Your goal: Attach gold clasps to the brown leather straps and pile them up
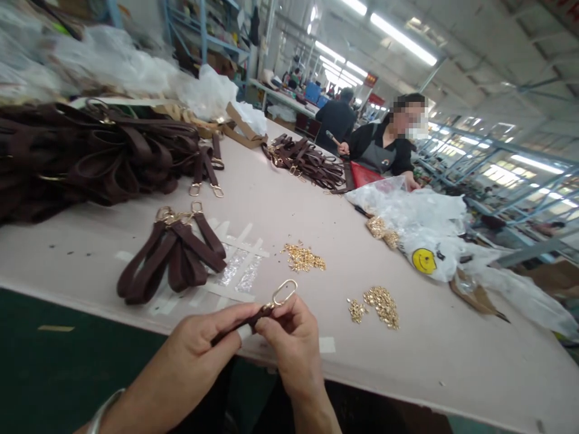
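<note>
Both my hands meet over the near edge of the table on one dark brown strap [260, 314] that carries a gold oval ring [284, 292]. My left hand [199, 346], with a silver bangle at its wrist, pinches the strap; something white shows around a finger. My right hand [294, 337] has thumb and fingers closed at the strap's end, just below the ring. What the fingertips cover is hidden. Ahead and left lies a small bunch of looped brown straps [176, 256] with gold rings. Beyond my hands sits a scatter of small gold metal pieces [304, 258].
A large heap of brown straps [90, 150] fills the left side. More straps [307, 160] lie at the far edge, near a co-worker [384, 144] holding a tool. Another pile of gold pieces [382, 306] lies right. Plastic bags [420, 223] line the right edge.
</note>
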`<state>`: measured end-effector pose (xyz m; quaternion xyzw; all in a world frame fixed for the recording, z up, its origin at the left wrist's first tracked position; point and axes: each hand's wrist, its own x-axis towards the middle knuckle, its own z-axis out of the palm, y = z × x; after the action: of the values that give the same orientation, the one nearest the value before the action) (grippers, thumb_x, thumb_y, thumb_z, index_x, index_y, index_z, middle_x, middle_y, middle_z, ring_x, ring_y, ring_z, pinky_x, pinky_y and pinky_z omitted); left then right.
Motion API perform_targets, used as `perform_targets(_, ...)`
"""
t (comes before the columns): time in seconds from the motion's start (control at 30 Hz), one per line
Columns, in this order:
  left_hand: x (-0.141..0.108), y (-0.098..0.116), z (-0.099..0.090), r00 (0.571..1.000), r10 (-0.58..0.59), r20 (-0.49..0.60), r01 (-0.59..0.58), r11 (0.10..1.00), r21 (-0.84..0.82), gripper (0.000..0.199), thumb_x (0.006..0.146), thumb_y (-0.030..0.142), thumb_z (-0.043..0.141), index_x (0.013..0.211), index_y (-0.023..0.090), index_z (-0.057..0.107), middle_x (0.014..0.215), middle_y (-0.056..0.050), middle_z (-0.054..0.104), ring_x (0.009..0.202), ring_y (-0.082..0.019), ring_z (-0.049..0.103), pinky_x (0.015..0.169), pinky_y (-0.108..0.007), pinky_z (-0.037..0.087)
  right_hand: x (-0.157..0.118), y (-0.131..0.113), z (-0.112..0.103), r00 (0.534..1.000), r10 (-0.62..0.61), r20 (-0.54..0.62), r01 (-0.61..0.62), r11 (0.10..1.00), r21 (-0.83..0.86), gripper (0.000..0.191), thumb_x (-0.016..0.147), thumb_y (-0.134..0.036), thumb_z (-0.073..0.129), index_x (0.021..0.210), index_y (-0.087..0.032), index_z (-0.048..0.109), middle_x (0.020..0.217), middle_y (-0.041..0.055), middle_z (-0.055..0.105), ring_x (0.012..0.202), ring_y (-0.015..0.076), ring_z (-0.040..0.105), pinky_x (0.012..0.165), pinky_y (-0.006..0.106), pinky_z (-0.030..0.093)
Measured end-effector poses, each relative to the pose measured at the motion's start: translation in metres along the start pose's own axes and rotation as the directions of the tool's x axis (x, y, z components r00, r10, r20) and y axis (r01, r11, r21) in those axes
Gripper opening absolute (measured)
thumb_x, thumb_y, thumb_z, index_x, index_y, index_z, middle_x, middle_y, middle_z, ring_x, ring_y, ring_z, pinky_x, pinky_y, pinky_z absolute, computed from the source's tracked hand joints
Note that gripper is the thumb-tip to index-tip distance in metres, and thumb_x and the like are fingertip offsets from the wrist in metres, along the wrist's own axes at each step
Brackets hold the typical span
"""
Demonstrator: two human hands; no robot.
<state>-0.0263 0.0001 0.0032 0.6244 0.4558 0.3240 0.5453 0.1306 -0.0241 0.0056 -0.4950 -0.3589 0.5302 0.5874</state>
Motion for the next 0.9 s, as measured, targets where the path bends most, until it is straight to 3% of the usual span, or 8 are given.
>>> perform_targets(0.13, 0.001, 0.000, 0.012, 1.000, 0.004, 0.003, -0.004, 1.000, -0.018, 0.032, 0.082, 0.026, 0.063, 0.110, 0.029, 0.077, 0.117, -0.001, 0.075, 0.112, -0.028, 0.065, 0.102, -0.033, 0.049, -0.004, -0.004, -0.005, 1.000, -0.005, 0.016, 0.006, 1.000, -0.026, 0.026, 0.068, -0.022, 0.075, 0.075, -0.022, 0.051, 0.069, -0.0044, 0.065, 0.064, 0.0128, 0.061, 0.064, 0.025, 0.050)
perform_targets(0.23, 0.006, -0.001, 0.018, 0.989, -0.070, 0.132, 0.088, 0.986, -0.142, 0.038, 0.088, 0.027, 0.057, 0.124, 0.027, 0.069, 0.104, -0.003, 0.075, 0.086, -0.022, 0.068, 0.074, -0.027, 0.055, -0.001, -0.007, -0.034, 0.996, -0.082, 0.032, 0.088, 0.956, -0.279, 0.019, 0.074, -0.025, 0.073, 0.083, -0.021, 0.056, 0.077, -0.0023, 0.066, 0.071, 0.0145, 0.064, 0.068, 0.026, 0.052)
perform_targets(0.3, 0.009, -0.006, 0.018, 0.972, -0.144, 0.187, 0.174, 0.972, -0.157, 0.043, 0.093, 0.031, 0.053, 0.134, 0.027, 0.061, 0.095, -0.003, 0.074, 0.072, -0.017, 0.064, 0.061, -0.024, 0.050, 0.006, -0.009, -0.068, 0.977, -0.213, 0.026, 0.183, 0.761, -0.623, 0.015, 0.083, -0.028, 0.066, 0.095, -0.021, 0.062, 0.089, 0.0015, 0.069, 0.082, 0.0163, 0.065, 0.076, 0.028, 0.053)
perform_targets(0.37, 0.010, -0.011, 0.017, 0.962, -0.202, 0.184, 0.228, 0.964, -0.136, 0.047, 0.094, 0.036, 0.054, 0.139, 0.026, 0.056, 0.095, -0.003, 0.074, 0.070, -0.016, 0.060, 0.062, -0.024, 0.046, 0.016, -0.012, -0.109, 0.925, -0.379, 0.027, 0.175, 0.362, -0.916, 0.021, 0.091, -0.030, 0.054, 0.107, -0.021, 0.064, 0.100, 0.0059, 0.071, 0.091, 0.0192, 0.065, 0.084, 0.033, 0.051)
perform_targets(0.47, 0.011, -0.015, 0.016, 0.954, -0.258, 0.157, 0.288, 0.932, -0.222, 0.045, 0.094, 0.041, 0.053, 0.135, 0.023, 0.061, 0.101, -0.005, 0.075, 0.077, -0.017, 0.059, 0.067, -0.026, 0.046, 0.031, -0.013, -0.160, 0.888, -0.460, 0.010, 0.063, 0.101, -0.993, 0.028, 0.090, -0.024, 0.049, 0.110, -0.016, 0.066, 0.102, 0.0136, 0.071, 0.096, 0.0272, 0.061, 0.089, 0.044, 0.045)
perform_targets(0.67, 0.011, -0.004, 0.020, 0.936, -0.315, 0.160, 0.353, 0.859, -0.372, 0.029, 0.087, 0.034, 0.063, 0.109, 0.020, 0.076, 0.098, -0.004, 0.077, 0.089, -0.021, 0.064, 0.082, -0.029, 0.047, 0.041, -0.006, -0.189, 0.910, -0.407, 0.072, 0.054, -0.056, -0.997, 0.027, 0.092, -0.026, 0.047, 0.096, -0.020, 0.073, 0.084, 0.0115, 0.072, 0.086, 0.0279, 0.062, 0.087, 0.044, 0.041)
perform_targets(0.8, 0.015, 0.004, 0.023, 0.944, -0.248, 0.216, 0.324, 0.812, -0.485, 0.033, 0.076, 0.023, 0.074, 0.110, 0.021, 0.075, 0.109, -0.002, 0.076, 0.109, -0.021, 0.064, 0.100, -0.030, 0.043, 0.046, -0.008, -0.198, 0.916, -0.386, 0.107, 0.101, -0.034, -0.994, 0.026, 0.088, -0.028, 0.048, 0.092, -0.020, 0.073, 0.084, 0.0105, 0.072, 0.083, 0.0282, 0.063, 0.083, 0.043, 0.045)
perform_targets(0.9, 0.018, 0.002, 0.026, 0.955, -0.218, 0.202, 0.294, 0.794, -0.532, 0.028, 0.070, 0.017, 0.076, 0.098, 0.018, 0.075, 0.099, -0.003, 0.077, 0.097, -0.019, 0.067, 0.091, -0.029, 0.047, 0.047, -0.010, -0.198, 0.914, -0.389, 0.112, 0.119, -0.006, -0.993, 0.023, 0.085, -0.031, 0.051, 0.088, -0.020, 0.071, 0.082, 0.0097, 0.072, 0.081, 0.0285, 0.063, 0.079, 0.043, 0.047)
